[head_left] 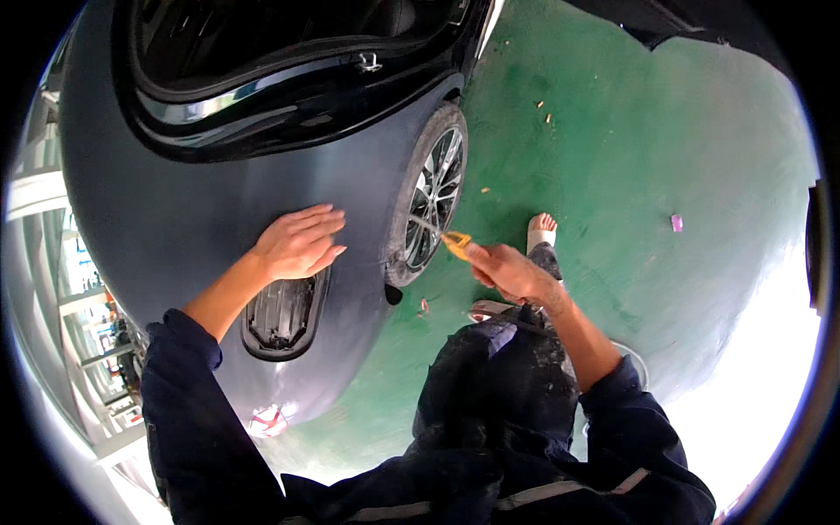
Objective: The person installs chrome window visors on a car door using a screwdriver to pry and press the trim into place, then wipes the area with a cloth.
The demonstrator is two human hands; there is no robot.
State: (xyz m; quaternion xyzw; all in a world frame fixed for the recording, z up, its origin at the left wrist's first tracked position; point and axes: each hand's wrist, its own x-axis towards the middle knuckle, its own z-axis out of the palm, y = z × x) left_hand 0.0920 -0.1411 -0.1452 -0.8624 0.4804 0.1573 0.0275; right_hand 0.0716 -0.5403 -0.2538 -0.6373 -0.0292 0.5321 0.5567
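Note:
My left hand [302, 242] lies over the dark grey car body panel [201, 210], palm down with fingers stretched out. Just below it, an elongated dark-rimmed recess [282, 319], which looks like a lamp housing, is partly covered by the hand. In my right hand [507, 269] is a yellow air blow gun [456, 244] with a thin metal nozzle. The fingers wrap round its grip, and the nozzle points up and left, in front of the car's wheel [435, 188]. A dark hose [521, 324] shows below that hand.
At the top, the car has a dark opening with a metal striker [369, 62]. Small scraps and a purple piece [676, 223] lie on the green floor [604, 175]. A pale hose [634, 359] curves behind my right arm. Light shelving [83, 306] stands at the left.

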